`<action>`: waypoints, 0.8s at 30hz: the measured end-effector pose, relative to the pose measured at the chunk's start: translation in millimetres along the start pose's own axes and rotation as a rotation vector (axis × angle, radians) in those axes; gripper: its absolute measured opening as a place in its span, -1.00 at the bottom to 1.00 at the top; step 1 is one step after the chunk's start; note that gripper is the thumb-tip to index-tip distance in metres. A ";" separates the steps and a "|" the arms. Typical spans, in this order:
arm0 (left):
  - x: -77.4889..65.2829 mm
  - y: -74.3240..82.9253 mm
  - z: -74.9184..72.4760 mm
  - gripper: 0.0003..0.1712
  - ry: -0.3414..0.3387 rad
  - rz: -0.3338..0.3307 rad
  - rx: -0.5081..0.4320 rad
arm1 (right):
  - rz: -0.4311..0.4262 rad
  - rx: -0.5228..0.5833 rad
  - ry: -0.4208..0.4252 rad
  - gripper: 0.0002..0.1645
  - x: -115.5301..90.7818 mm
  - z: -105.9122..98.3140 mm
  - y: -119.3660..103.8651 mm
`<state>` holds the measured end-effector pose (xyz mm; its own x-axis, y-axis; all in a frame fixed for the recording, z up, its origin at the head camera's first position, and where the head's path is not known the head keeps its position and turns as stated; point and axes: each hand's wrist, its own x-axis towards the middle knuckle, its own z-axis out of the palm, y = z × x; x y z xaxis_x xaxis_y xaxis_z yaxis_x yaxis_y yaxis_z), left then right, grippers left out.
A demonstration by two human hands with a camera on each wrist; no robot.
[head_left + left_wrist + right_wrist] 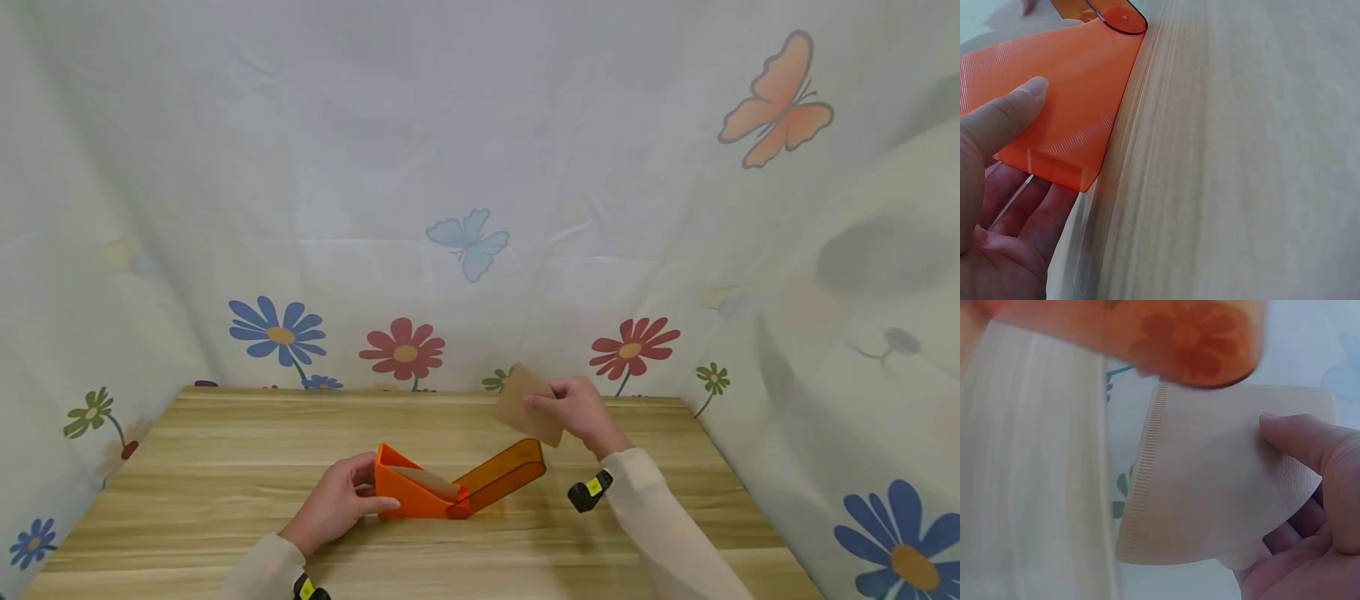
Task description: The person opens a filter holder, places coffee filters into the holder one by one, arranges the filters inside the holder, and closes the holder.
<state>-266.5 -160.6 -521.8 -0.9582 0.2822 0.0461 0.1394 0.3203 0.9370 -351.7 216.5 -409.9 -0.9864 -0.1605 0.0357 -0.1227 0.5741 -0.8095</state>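
Observation:
An orange coffee filter holder (416, 502) sits on the table, its see-through amber lid (501, 477) swung out to the right. Brown filter paper (429, 481) shows inside its open top. My left hand (339, 498) grips the holder's left end, the thumb lying on the near side in the left wrist view and the other fingers partly hidden behind it. Above the lid, my right hand (581, 410) pinches a brown paper coffee filter (1222, 475) between thumb and fingers. A crimped seam runs along one edge of that filter.
The wood-grain table (225, 467) carries the holder. Behind and beside it hangs a white curtain (375, 167) printed with flowers and butterflies. A small black wrist camera (589, 492) hangs at the right sleeve, close to the lid.

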 end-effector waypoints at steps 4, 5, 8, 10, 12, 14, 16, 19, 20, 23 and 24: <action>-0.1 0.5 -0.2 -0.34 -0.002 0.001 0.001 | -0.035 -0.011 -0.014 -0.62 -5.8 -3.7 -12.9; -0.1 0.5 -0.3 -0.34 -0.002 0.000 0.001 | -0.040 -0.011 -0.015 -0.62 -6.8 -4.4 -15.4; 0.3 0.5 -0.5 -0.34 -0.003 -0.001 0.001 | -0.067 0.002 -0.031 -0.64 -10.1 -5.1 -22.8; 0.7 0.4 -0.6 -0.34 -0.005 -0.001 0.000 | -0.085 0.008 -0.040 -0.64 -12.3 -5.1 -27.6; 1.1 0.3 -0.5 -0.34 -0.004 -0.001 0.001 | -0.104 0.017 -0.052 -0.66 -14.9 -4.5 -32.6; 1.3 0.1 -0.5 -0.34 -0.004 -0.001 0.002 | -0.122 0.024 -0.062 -0.65 -17.3 -3.7 -37.7; 1.3 0.0 -0.5 -0.33 -0.003 -0.003 -0.001 | -0.143 0.019 -0.068 -0.62 -20.0 -3.1 -43.2; 1.4 -0.4 -0.5 -0.33 -0.002 -0.005 -0.002 | -0.179 0.006 -0.072 -0.59 -23.5 -1.9 -51.5; 1.5 -0.4 -0.5 -0.33 -0.001 -0.006 -0.004 | -0.191 0.000 -0.072 -0.56 -24.9 -1.7 -54.3; 1.6 -0.6 -0.6 -0.32 0.002 -0.004 -0.004 | -0.217 0.001 -0.083 -0.53 -28.5 -0.9 -61.8; 1.6 -0.6 -0.7 -0.32 0.002 -0.005 -0.005 | -0.223 0.004 -0.089 -0.54 -29.5 -0.4 -63.8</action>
<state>-268.2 -160.9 -522.1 -0.9595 0.2787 0.0422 0.1334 0.3169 0.9390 -314.9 185.0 -359.1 -0.9213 -0.3532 0.1624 -0.3361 0.5135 -0.7896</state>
